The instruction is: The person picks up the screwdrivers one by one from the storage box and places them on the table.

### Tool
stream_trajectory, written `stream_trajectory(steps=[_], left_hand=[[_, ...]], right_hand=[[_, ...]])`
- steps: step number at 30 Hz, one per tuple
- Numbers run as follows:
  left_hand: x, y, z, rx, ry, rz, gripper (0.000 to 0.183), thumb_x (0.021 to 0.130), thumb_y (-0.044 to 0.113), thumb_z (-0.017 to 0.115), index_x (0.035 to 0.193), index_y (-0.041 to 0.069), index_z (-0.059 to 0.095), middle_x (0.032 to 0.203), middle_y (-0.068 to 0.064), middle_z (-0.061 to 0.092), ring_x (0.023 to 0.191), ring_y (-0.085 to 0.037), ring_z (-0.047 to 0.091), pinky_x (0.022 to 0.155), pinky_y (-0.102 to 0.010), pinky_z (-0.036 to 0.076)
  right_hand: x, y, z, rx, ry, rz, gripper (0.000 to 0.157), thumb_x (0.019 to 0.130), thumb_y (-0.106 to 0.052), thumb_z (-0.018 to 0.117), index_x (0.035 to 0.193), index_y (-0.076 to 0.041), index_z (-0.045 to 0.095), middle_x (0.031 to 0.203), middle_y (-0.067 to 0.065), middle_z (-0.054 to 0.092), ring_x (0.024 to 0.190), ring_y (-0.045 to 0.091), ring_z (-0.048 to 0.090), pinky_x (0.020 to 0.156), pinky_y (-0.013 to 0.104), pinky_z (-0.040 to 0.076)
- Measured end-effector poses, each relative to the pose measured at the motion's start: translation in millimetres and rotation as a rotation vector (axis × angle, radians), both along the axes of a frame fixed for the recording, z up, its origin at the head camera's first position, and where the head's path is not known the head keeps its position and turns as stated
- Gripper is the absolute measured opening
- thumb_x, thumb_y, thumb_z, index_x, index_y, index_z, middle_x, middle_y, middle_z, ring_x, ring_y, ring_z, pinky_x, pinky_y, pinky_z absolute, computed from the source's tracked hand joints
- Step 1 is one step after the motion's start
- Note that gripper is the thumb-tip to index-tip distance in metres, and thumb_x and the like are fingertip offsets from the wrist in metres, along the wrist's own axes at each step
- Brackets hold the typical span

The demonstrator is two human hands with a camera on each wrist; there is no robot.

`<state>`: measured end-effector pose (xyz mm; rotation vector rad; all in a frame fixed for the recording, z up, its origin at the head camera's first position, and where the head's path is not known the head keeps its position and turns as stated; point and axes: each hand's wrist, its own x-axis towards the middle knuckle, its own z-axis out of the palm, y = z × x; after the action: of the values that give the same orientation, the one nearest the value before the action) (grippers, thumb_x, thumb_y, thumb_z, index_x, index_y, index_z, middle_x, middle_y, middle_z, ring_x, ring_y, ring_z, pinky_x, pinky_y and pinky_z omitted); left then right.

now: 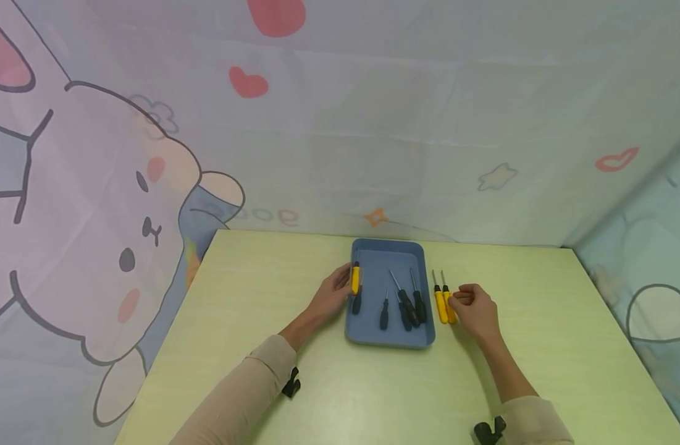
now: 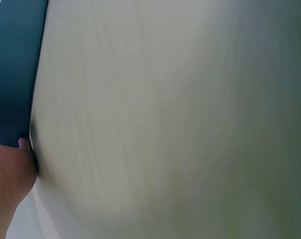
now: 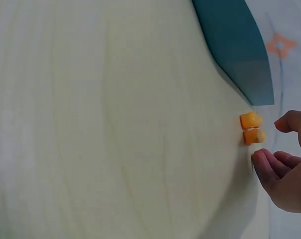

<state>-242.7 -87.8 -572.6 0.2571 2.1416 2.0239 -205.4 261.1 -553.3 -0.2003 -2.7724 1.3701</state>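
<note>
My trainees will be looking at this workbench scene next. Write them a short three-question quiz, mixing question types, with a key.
1. Count: how many yellow-handled screwdrivers lie on the table to the right of the blue tray?

2. True or false: the left hand touches the left side of the blue tray.

3. Multiple choice: the right hand is nearest to
a) the far rim of the blue tray
b) the black-handled screwdrivers
c) a yellow-handled screwdriver outside the blue tray

Key
1. Two, lying side by side.
2. True.
3. c; its fingertips are right beside the handle.
</note>
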Motion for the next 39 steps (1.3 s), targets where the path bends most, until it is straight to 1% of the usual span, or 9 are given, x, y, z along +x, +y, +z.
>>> stream_trajectory(steps=[3, 15, 18, 25, 28, 30, 33, 36, 39], left_hand=[[-0.2, 0, -0.8, -0.001, -0.002, 0.003, 0.069, 0.1, 0.0, 0.057, 0.164, -0.001, 0.031, 0.169, -0.019, 0.034, 0.156, -0.033, 0.033, 0.124, -0.049, 0.035], [-0.4, 1, -3.8, 0.006, -0.006, 0.001, 0.071, 0.098, 0.0, 0.057, 0.165, 0.0, 0.031, 0.17, -0.019, 0.034, 0.157, -0.034, 0.032, 0.125, -0.048, 0.033], [0.2, 1, -3.0, 0.008, -0.004, -0.003, 0.071, 0.098, 0.0, 0.057, 0.165, -0.001, 0.031, 0.17, -0.019, 0.033, 0.157, -0.034, 0.032, 0.126, -0.048, 0.032], [1.0, 1, -0.9, 0.009, 0.006, -0.003, 0.071, 0.099, -0.001, 0.056, 0.164, -0.001, 0.031, 0.17, -0.019, 0.033, 0.157, -0.034, 0.032, 0.126, -0.048, 0.032], [0.2, 1, -1.6, 0.015, 0.01, -0.003, 0.07, 0.099, -0.001, 0.056, 0.164, -0.001, 0.031, 0.17, -0.02, 0.032, 0.157, -0.035, 0.031, 0.126, -0.05, 0.031], [-0.2, 1, -2.1, 0.019, 0.008, -0.003, 0.07, 0.099, -0.001, 0.056, 0.164, -0.001, 0.031, 0.17, -0.021, 0.032, 0.157, -0.035, 0.031, 0.126, -0.05, 0.031], [-0.7, 1, -2.4, 0.02, 0.007, -0.002, 0.071, 0.098, -0.001, 0.056, 0.164, -0.001, 0.03, 0.17, -0.02, 0.032, 0.157, -0.035, 0.031, 0.126, -0.05, 0.031], [-0.9, 1, -2.0, 0.019, 0.01, -0.004, 0.071, 0.098, -0.002, 0.056, 0.164, -0.002, 0.03, 0.17, -0.021, 0.032, 0.157, -0.035, 0.031, 0.126, -0.05, 0.031], [-0.7, 1, -1.5, 0.014, 0.011, -0.005, 0.071, 0.098, -0.002, 0.056, 0.164, -0.002, 0.03, 0.17, -0.021, 0.032, 0.157, -0.035, 0.031, 0.126, -0.05, 0.032]], right_hand=[[-1.2, 1, 3.5, 0.012, 0.007, 0.015, 0.048, 0.1, -0.023, 0.068, 0.137, 0.007, 0.058, 0.126, 0.024, 0.07, 0.113, 0.039, 0.067, 0.093, 0.04, 0.057], [-0.8, -8, 21.7, -0.023, 0.045, 0.019, 0.046, 0.101, -0.021, 0.069, 0.135, 0.008, 0.059, 0.125, 0.024, 0.067, 0.114, 0.038, 0.065, 0.101, 0.046, 0.054], [-1.4, -11, 23.8, -0.033, 0.056, 0.023, 0.045, 0.101, -0.02, 0.069, 0.135, 0.008, 0.059, 0.124, 0.023, 0.068, 0.114, 0.037, 0.066, 0.1, 0.04, 0.055], [-3.9, -18, 27.5, -0.054, 0.091, 0.046, 0.045, 0.101, -0.018, 0.069, 0.135, 0.009, 0.059, 0.124, 0.023, 0.069, 0.115, 0.035, 0.065, 0.09, 0.012, 0.05], [-3.9, -20, 29.4, -0.07, 0.091, 0.056, 0.044, 0.101, -0.016, 0.069, 0.136, 0.008, 0.059, 0.125, 0.023, 0.069, 0.115, 0.035, 0.066, 0.089, 0.008, 0.048], [-3.9, -22, 30.4, -0.074, 0.092, 0.059, 0.043, 0.101, -0.015, 0.069, 0.136, 0.008, 0.059, 0.125, 0.023, 0.069, 0.116, 0.035, 0.066, 0.093, 0.012, 0.05], [-3.7, -26, 32.1, -0.074, 0.106, 0.058, 0.042, 0.1, -0.014, 0.069, 0.135, 0.008, 0.06, 0.126, 0.024, 0.069, 0.116, 0.036, 0.066, 0.101, 0.026, 0.055], [-3.5, -30, 34.1, -0.085, 0.113, 0.054, 0.041, 0.1, -0.014, 0.069, 0.135, 0.007, 0.06, 0.128, 0.023, 0.068, 0.117, 0.035, 0.066, 0.106, 0.04, 0.055], [-3.2, -36, 36.4, -0.107, 0.115, 0.053, 0.041, 0.101, -0.014, 0.069, 0.135, 0.006, 0.06, 0.13, 0.024, 0.067, 0.119, 0.037, 0.066, 0.108, 0.047, 0.053]])
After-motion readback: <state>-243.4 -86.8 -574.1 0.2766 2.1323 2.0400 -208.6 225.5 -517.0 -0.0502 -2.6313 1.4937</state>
